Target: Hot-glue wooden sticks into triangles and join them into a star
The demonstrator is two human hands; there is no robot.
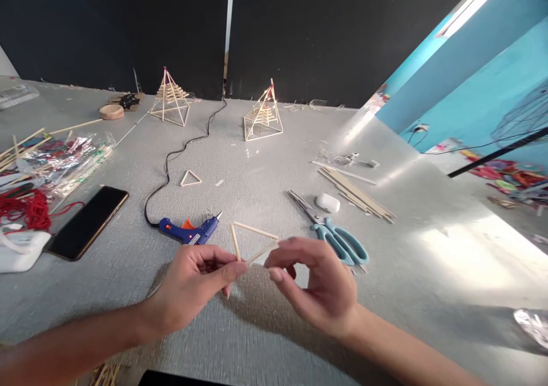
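Note:
Both my hands hold a small triangle of thin wooden sticks (253, 230) just above the grey table. My left hand (194, 283) pinches its lower corner between thumb and forefinger. My right hand (319, 283) pinches the right corner, fingers curled. Just behind the triangle a blue hot glue gun (188, 231) lies on its side, nozzle pointing right, its black cord (171, 163) running to the back of the table. Teal-handled scissors (338, 237) lie right of my right hand.
A second stick triangle (190, 179) lies further back. Two stick pyramids (170, 97) (262, 116) stand at the rear. A black phone (88, 221), red yarn (28, 210) and stick packets (55, 163) are at left. Loose sticks (357, 194) and a white earbud case (327, 202) lie at right.

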